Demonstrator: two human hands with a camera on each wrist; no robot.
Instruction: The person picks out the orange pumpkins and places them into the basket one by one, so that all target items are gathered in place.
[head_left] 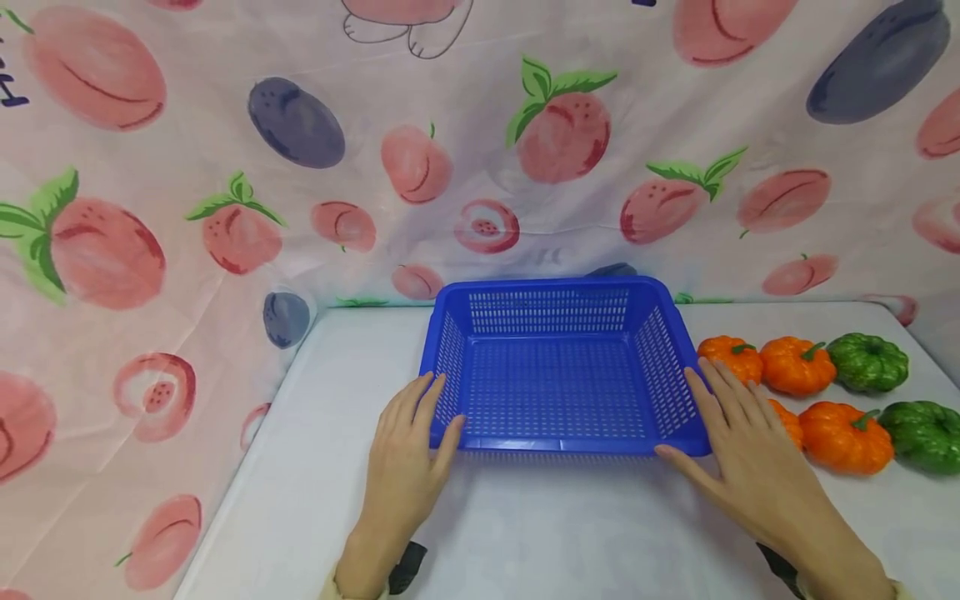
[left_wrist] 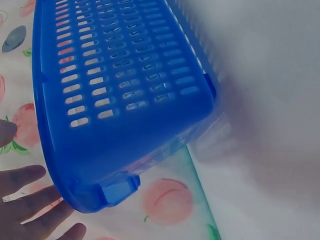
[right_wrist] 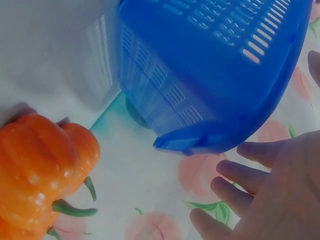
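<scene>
A blue plastic basket (head_left: pixel 558 446) with slotted walls stands on the white table, and nothing lies in it. My left hand (head_left: pixel 405 462) is at its near left corner, fingers extended along the outer side and thumb by the front rim. At the near right corner my right hand (head_left: pixel 757 467) has its fingers straight and spread, fingertips right at the rim. In the left wrist view the fingers (left_wrist: pixel 37 210) lie close to the basket's corner (left_wrist: pixel 90 195). The right wrist view shows the fingers (right_wrist: pixel 245 175) spread beside the basket's rim (right_wrist: pixel 235 142).
To the right sit several orange pumpkins (head_left: pixel 846 437) and two green pumpkins (head_left: pixel 867 362), in two rows close beside my right hand. Behind the table (head_left: pixel 555 533) hangs a fruit-printed cloth (head_left: pixel 480 150), which also covers the left side.
</scene>
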